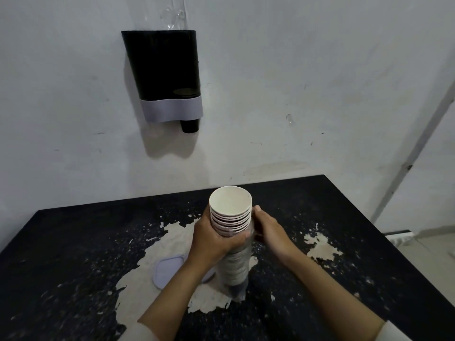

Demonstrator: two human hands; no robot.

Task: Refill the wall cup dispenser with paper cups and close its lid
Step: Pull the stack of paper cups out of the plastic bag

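Head view: left of the stack [231, 217], the lid [163, 269] lies on the table [73, 242]. The stack is gripped by the left hand [211, 239] and steadied by the right hand [268, 230], below the dispenser [162, 70]. The sleeve [236, 274] should be stripped downward while the rims are kept aligned.

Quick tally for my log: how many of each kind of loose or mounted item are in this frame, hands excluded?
Wall cup dispenser: 1
Stack of paper cups, partly in a clear sleeve, gripped by both hands: 1
Pale lid lying on the table: 1
Dark cup poking from the dispenser's bottom: 1
Total: 4
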